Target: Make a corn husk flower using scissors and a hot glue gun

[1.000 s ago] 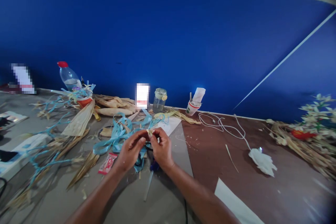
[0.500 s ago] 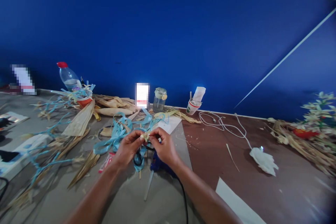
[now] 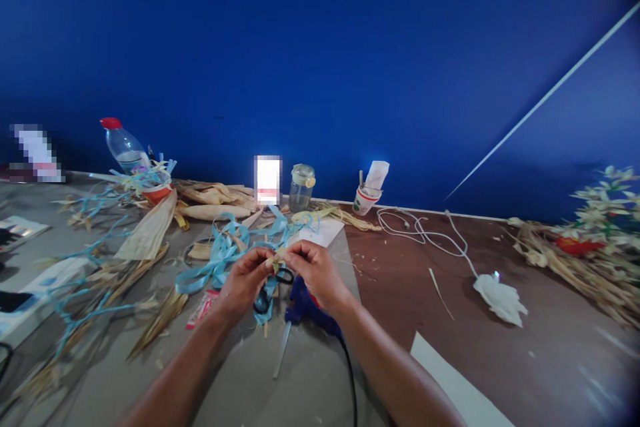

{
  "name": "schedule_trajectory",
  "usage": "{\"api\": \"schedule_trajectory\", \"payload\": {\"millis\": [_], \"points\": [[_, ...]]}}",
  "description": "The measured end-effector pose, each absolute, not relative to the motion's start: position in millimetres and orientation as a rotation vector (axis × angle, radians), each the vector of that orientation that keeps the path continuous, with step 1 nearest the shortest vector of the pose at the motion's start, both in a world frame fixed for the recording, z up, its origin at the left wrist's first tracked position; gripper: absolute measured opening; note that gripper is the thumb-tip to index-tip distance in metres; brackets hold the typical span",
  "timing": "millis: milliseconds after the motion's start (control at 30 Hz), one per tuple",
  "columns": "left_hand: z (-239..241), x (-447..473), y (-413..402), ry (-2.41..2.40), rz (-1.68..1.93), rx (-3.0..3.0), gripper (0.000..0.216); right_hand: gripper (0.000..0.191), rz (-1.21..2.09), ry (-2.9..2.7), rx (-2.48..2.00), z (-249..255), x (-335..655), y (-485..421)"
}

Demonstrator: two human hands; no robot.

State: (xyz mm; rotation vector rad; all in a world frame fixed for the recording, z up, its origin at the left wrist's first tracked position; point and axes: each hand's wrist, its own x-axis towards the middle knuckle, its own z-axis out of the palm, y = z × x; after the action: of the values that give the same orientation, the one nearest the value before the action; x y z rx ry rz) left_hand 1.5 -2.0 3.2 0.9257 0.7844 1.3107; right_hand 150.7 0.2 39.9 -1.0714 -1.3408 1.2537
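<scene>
Between my fingertips is a small pale yellow flower (image 3: pixel 277 260) that looks made of dried corn husk. My left hand (image 3: pixel 250 280) pinches it from the left, and my right hand (image 3: pixel 316 273) pinches it from the right, partly covering it. Under my right hand lies a blue glue gun (image 3: pixel 300 303) with a clear glue stick (image 3: pixel 283 350) poking out towards me. Black scissor handles (image 3: pixel 262 300) show just below the flower. Light blue ribbon (image 3: pixel 227 250) lies in loops beyond my left hand.
Dried husks (image 3: pixel 217 200), blue-wrapped stems (image 3: pixel 100 310) and a power strip (image 3: pixel 45 297) spread over the left side. A glass jar (image 3: pixel 302 187) and a paper cup (image 3: pixel 367 201) stand by the blue wall. At right lie a white cable (image 3: pixel 425 237), crumpled tissue (image 3: pixel 500 299) and husk flowers (image 3: pixel 607 207).
The flower has turned and tilted between my fingers, so its open petals show less. My right hand has shifted slightly, uncovering more of the glue gun. The camera view moved a little.
</scene>
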Motion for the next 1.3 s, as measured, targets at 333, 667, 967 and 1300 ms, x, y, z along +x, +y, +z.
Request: {"api": "schedule_trajectory", "payload": {"millis": [333,667,967,1300], "points": [[-5.0,0.7,0.3,0.712,1.309,0.981,0.026,0.019,1.699,-0.928,-1.028,40.9,149.9,3.8],[2.4,1.8,-1.1,0.838,1.338,1.025,0.028,0.019,1.643,-0.990,-0.971,42.1,149.4,-0.1],[0.0,1.9,0.5,0.893,1.384,1.050,0.028,0.006,1.517,-1.067,-1.052,44.3,145.8,-2.3],[-2.8,0.9,0.7,0.875,1.369,1.077,0.022,0.020,1.554,-1.098,-1.056,42.9,145.4,-2.5]]}}
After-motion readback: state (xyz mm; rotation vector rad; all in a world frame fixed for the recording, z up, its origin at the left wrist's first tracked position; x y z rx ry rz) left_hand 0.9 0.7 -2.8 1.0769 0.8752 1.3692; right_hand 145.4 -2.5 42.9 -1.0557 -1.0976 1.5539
